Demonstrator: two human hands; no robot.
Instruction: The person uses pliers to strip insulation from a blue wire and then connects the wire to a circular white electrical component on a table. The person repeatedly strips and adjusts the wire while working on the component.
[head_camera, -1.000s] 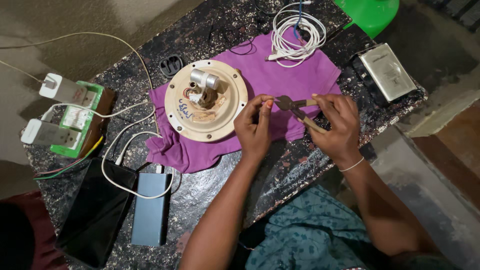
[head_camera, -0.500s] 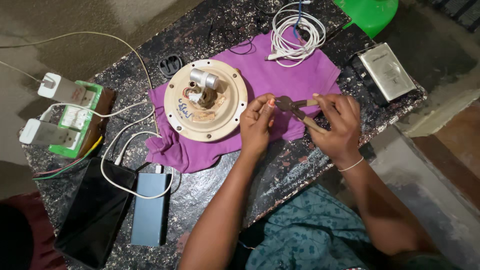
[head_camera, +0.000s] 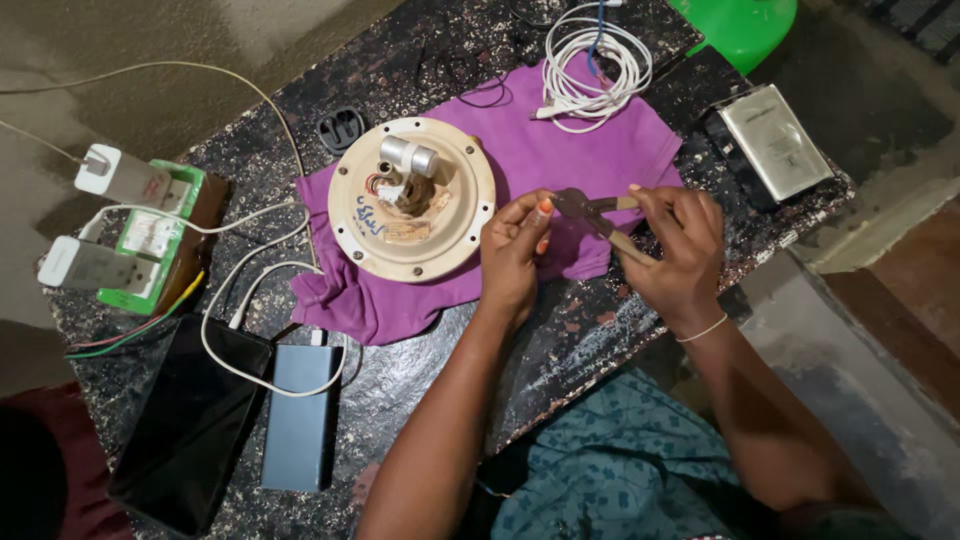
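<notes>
My right hand (head_camera: 672, 243) grips the handles of a pair of pliers (head_camera: 592, 215) over a purple cloth (head_camera: 520, 160). My left hand (head_camera: 515, 245) pinches something small at the pliers' jaws; the item itself is too small to make out. Just left of my left hand lies a round cream-coloured fan motor plate (head_camera: 410, 198) with a silver capacitor (head_camera: 409, 156) and wires at its centre, resting on the cloth.
A coiled white cable (head_camera: 590, 70) lies at the cloth's far edge. A metal box (head_camera: 775, 142) sits at the right. Green socket boards with white chargers (head_camera: 125, 235), a black tablet (head_camera: 190, 425) and a blue power bank (head_camera: 300, 415) crowd the left of the dark speckled table (head_camera: 420, 380).
Both hands stay together at the pliers; my left fingers have shifted slightly at the jaws. Nothing else has moved.
</notes>
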